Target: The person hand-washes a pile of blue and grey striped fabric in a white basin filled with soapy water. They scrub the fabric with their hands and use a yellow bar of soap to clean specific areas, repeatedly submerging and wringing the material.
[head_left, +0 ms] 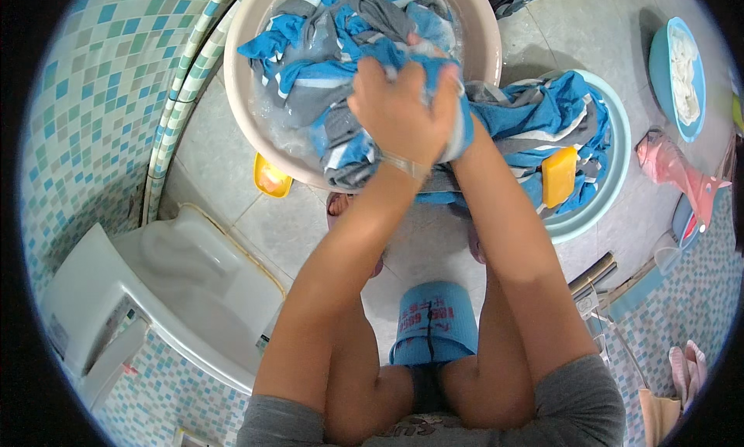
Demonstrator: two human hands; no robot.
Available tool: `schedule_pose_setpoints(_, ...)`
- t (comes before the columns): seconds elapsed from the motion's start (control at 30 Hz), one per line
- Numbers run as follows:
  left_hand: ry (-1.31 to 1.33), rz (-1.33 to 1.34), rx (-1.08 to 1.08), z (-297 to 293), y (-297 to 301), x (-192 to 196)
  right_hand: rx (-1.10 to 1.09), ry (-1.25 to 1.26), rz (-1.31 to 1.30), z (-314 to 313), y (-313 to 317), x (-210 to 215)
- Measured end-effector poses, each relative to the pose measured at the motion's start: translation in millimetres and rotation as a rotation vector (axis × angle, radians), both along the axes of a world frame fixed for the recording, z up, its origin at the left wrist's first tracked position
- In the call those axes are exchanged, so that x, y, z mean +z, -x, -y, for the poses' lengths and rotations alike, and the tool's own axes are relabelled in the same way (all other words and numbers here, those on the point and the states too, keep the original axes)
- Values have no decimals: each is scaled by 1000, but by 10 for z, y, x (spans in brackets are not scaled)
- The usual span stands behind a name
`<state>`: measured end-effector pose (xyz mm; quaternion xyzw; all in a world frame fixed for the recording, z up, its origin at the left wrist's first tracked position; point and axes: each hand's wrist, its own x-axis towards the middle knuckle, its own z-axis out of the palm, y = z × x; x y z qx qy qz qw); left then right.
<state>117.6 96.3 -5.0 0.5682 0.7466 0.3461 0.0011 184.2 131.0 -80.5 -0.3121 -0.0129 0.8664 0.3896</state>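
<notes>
2 hands [403,110] – 1 striped garment [341,51], 2 basins [484,36]

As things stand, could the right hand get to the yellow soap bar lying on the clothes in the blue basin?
Probably yes. The right hand is busy gripping the blue and grey garment over the pink basin, but the soap bar lies uncovered on the clothes in the blue basin, close beside that forearm, with nothing between.

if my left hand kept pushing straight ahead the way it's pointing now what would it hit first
Most likely more of the wet blue, grey and white striped cloth that the left hand already grips, heaped ahead in the large pale round plastic basin. Beyond that comes the basin's far wall, though depth is hard to judge here.
</notes>
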Motion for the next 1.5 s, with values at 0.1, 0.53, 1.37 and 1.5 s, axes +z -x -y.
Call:
schedule_pose_setpoints(0.1,283,272,120,-363,394,-289,3,-19,217,12,-27,311)
schedule_pose_setpoints(0.53,356,-268,-176,652,1499,346,-238,-350,1004,-233,-172,644)
schedule_pose_setpoints(1.37,584,1303,-139,-70,1024,158,-130,121,206,-208,-228,367)
schedule_pose_setpoints(1.5,108,479,-461,11,-29,277,13,-298,522,-62,-334,-151)
